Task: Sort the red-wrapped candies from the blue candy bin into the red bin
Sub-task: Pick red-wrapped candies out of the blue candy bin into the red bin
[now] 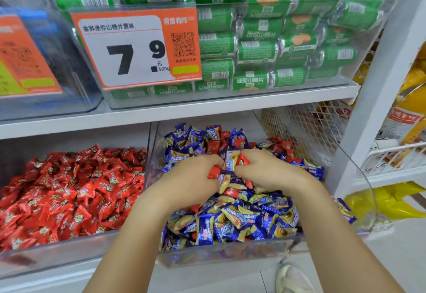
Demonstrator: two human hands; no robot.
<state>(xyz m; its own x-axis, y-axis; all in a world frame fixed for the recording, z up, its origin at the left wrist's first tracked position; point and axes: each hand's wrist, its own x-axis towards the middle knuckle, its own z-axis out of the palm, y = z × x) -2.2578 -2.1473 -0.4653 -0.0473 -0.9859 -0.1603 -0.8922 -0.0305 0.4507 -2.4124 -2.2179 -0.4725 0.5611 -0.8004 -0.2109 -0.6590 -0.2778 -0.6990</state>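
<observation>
Shop shelf (207, 108), red bin (57, 255) full, blue bin (230, 253) seemingly mixed

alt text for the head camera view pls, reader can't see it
A person's left hand and right hand dig in a clear plastic bin of blue-wrapped candies, each gripping a red-wrapped candy. A clear bin of red-wrapped candies sits to its left; green snack rolls and an orange 7.9 price tag fill the shelf above.
</observation>
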